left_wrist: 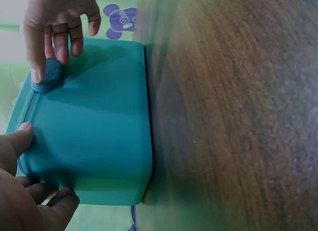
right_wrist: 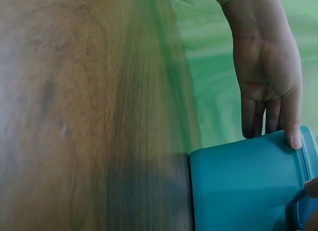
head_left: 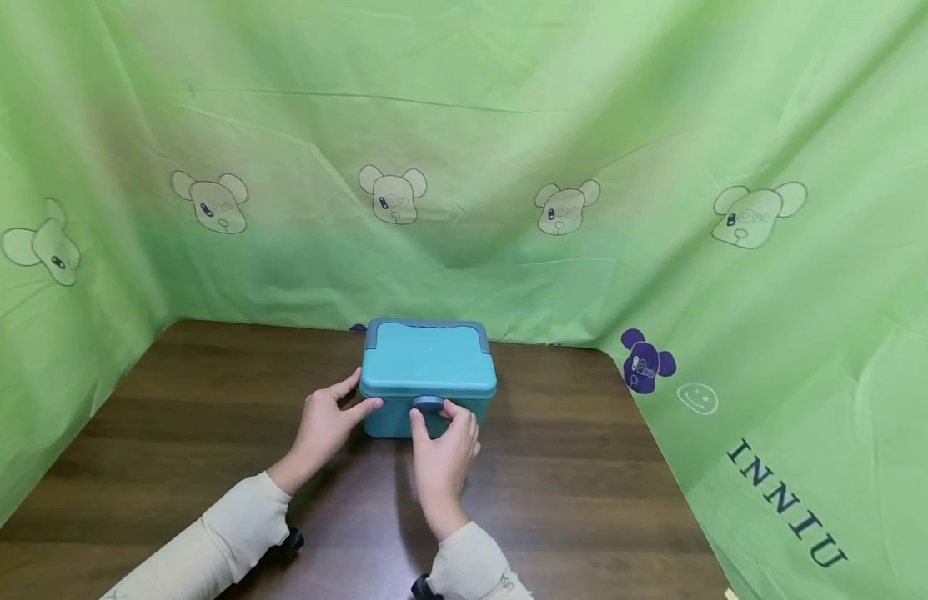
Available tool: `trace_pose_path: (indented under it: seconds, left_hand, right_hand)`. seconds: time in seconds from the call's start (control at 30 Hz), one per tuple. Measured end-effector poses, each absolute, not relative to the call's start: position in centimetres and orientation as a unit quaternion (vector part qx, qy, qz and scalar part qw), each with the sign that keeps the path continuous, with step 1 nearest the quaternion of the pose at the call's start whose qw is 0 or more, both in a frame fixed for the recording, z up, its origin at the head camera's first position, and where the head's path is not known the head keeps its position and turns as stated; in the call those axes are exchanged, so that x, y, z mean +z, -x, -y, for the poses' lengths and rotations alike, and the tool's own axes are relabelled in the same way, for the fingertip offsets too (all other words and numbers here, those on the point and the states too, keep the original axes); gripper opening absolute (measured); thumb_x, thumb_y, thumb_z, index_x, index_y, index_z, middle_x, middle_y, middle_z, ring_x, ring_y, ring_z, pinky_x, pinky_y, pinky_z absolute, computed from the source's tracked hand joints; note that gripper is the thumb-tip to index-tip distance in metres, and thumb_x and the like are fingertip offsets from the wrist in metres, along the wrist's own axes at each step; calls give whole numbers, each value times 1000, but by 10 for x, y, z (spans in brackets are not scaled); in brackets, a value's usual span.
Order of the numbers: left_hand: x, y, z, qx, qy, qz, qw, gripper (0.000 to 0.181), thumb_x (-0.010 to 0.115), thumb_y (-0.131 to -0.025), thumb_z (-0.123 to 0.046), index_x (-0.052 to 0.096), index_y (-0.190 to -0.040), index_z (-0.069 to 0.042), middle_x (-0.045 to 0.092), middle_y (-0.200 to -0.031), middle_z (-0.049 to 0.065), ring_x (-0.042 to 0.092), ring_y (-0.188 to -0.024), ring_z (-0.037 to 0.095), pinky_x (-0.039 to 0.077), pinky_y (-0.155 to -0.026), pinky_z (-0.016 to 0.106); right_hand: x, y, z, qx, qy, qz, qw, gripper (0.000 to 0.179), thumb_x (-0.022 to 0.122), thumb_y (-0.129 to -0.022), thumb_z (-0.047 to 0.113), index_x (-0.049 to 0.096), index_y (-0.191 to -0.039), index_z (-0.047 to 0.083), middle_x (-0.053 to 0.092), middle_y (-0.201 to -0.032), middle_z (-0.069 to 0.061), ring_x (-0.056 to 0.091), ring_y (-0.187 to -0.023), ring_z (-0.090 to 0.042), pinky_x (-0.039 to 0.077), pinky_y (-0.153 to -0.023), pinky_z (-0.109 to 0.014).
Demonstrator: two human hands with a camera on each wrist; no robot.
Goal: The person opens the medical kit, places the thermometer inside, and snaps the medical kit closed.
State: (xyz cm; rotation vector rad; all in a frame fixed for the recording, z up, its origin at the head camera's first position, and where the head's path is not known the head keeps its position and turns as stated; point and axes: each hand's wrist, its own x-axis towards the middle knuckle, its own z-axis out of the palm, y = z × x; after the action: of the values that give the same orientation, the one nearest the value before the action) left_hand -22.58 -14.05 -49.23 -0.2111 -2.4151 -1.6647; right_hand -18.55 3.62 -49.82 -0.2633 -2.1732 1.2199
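Note:
A teal plastic storage box (head_left: 429,358) with a grey-blue folding handle stands at the far side of the table, its lid down on top. My left hand (head_left: 324,429) grips the box's front left corner, thumb on the front just below the lid and the other fingers against the left side. At the middle of the front, my right hand (head_left: 444,458) pinches the round-ended dark blue latch (left_wrist: 48,77) between thumb and index finger. The right hand's remaining fingers hang near the front wall. What the box holds is hidden by the lid.
The box stands on a dark brown wooden table (head_left: 569,467). A green cloth (head_left: 479,108) printed with bear heads hangs along the back and both sides, close behind the box. Both forearms wear pale sleeves with dark straps at the wrists.

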Motion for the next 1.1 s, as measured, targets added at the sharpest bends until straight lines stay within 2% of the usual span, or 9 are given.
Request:
trace_pose_path:
  seconds: [0.23,0.33,0.47,0.9,1.0,1.1]
  left_hand:
    - [-489,227,144,-559,79,820,93,72,80,-90,-36,52,-150,-7,59,-146,15,60,-131,31,54,-100,47]
    - [-490,226,145,-560,81,820,90,72,80,-90,-37,53,-149,-6,59,-145,16,59,-132,31,54,-101,47]
    - [-491,225,149,-565,88,816,83,70,81,-90,-36,56,-147,-5,61,-143,17,60,-131,33,53,-101,48]
    - [-480,221,164,-507,120,849,85,64,81,-90,-34,60,-143,-5,65,-138,16,63,-127,35,54,-101,52]
    - [-479,218,166,-488,129,860,83,64,81,-90,-33,60,-144,-6,66,-137,15,63,-127,34,53,-102,54]
    - [-477,216,171,-468,139,869,78,64,80,-90,-33,59,-145,-7,65,-139,15,61,-129,35,51,-103,56]
  right_hand:
    - [-498,182,-48,508,52,809,290,42,81,-89,26,63,-122,9,66,-112,-5,57,-106,-25,36,-97,-48]
    - [-497,179,-56,520,31,810,268,41,79,-91,24,64,-125,9,66,-114,-5,59,-107,-24,42,-98,-50]
    - [-496,177,-69,527,0,816,239,38,77,-93,18,66,-127,9,68,-116,-4,61,-108,-23,52,-92,-50]
    - [-488,182,-101,483,-116,850,176,40,77,-92,16,67,-131,13,70,-118,-1,63,-109,-21,54,-90,-49]
    - [-486,186,-113,455,-155,861,166,40,77,-92,17,67,-131,13,70,-119,1,64,-110,-21,54,-93,-49]
    - [-482,189,-126,410,-199,877,151,41,77,-93,21,67,-132,14,69,-124,4,62,-114,-17,54,-97,-43]
